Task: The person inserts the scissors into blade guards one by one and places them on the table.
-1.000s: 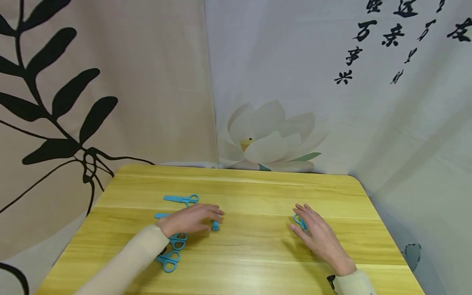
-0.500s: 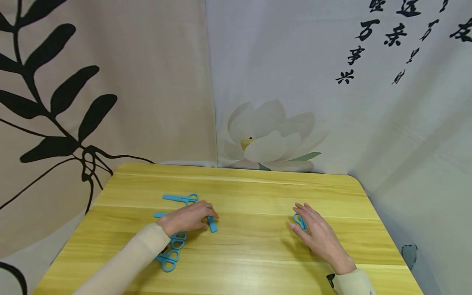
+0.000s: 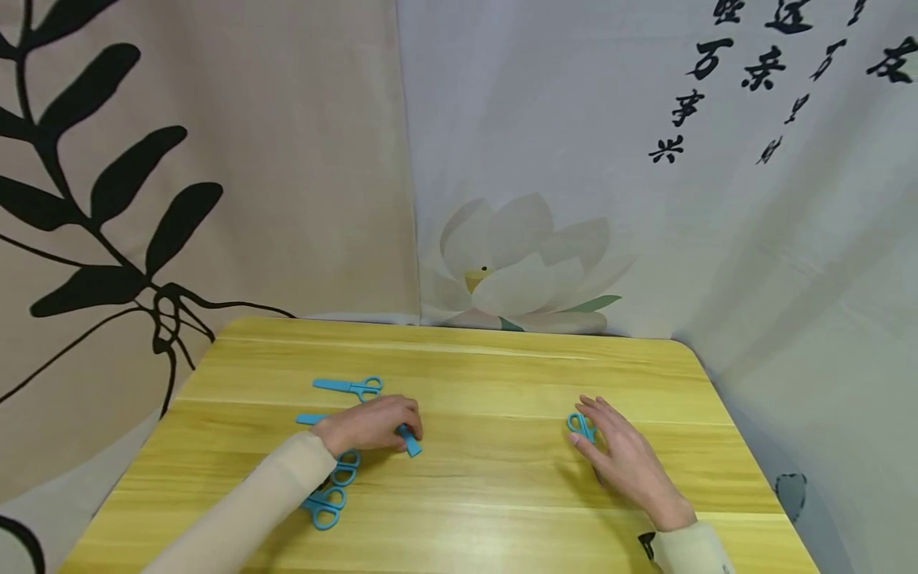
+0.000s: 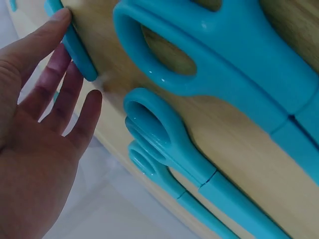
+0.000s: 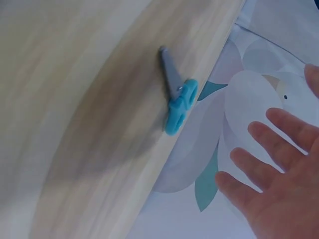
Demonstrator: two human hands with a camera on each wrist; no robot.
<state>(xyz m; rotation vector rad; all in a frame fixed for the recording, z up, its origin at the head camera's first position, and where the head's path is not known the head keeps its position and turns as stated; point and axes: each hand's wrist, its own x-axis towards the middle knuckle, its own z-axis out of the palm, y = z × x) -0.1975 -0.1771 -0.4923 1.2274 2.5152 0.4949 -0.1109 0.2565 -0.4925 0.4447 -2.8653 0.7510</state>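
Observation:
My left hand (image 3: pixel 373 424) pinches a flat blue scissors blade cover (image 3: pixel 410 442) at the middle left of the table. In the left wrist view the thumb lies on one face of the cover (image 4: pixel 82 56), with fingers behind it. My right hand (image 3: pixel 633 464) hovers with spread fingers beside a pair of blue-handled scissors (image 3: pixel 579 424). Its bare metal blades show in the right wrist view, where the scissors (image 5: pixel 175 99) lie on the wood, apart from the fingers. Part of this pair is hidden behind the right hand in the head view.
Covered blue scissors (image 3: pixel 347 387) lie behind the left hand. Under and in front of the left forearm are more scissors (image 3: pixel 326 506), partly hidden. The wooden table (image 3: pixel 495 510) ends at a printed curtain (image 3: pixel 323 159) at the back.
The blade cover has turned so its free end tilts forward and right, and it has shifted slightly left. My left fingers have curled in around it. The right hand has barely moved.

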